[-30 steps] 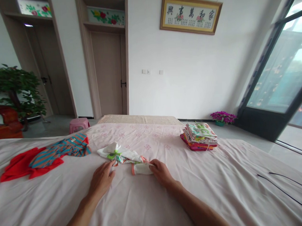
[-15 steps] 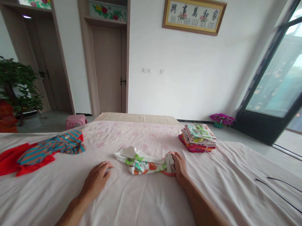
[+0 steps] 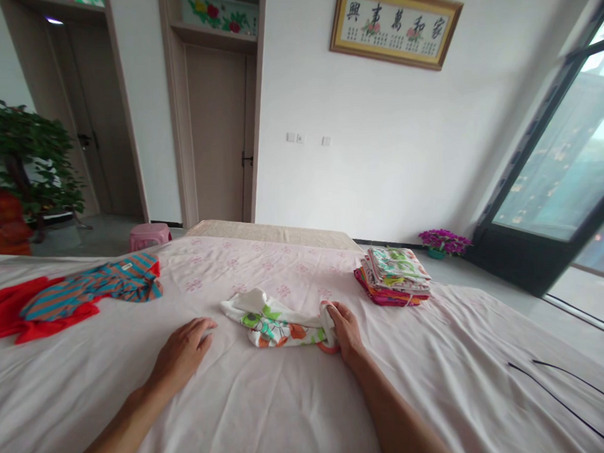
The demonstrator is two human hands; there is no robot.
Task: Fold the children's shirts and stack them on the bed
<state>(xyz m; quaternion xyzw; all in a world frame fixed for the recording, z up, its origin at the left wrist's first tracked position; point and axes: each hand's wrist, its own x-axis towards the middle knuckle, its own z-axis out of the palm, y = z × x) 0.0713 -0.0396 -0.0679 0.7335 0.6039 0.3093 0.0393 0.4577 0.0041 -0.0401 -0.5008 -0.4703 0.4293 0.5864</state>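
Note:
A white garment [image 3: 281, 327] with green, teal and orange flowers lies crumpled and stretched sideways on the bed sheet [image 3: 290, 407]. My right hand [image 3: 345, 326] grips its right end, where a coral-coloured trim shows; the fingers partly go behind the fabric. To the left of the garment, and apart from it, my left hand [image 3: 184, 348] rests low over the sheet, holding nothing, its fingers slightly bent and the thumb apart from them.
A stack of folded floral clothes [image 3: 397, 276] sits beyond my right hand. At the far left lie a striped garment [image 3: 94, 289] and a red garment [image 3: 15, 302]. Two black cords [image 3: 554, 399] cross the right side. Behind the bed stand a pink stool [image 3: 149, 236] and purple flowers [image 3: 443, 242].
My right hand has shifted slightly left in view with the garment's end in its grip. My left hand also appears a little farther left. The whole view has shifted slightly.

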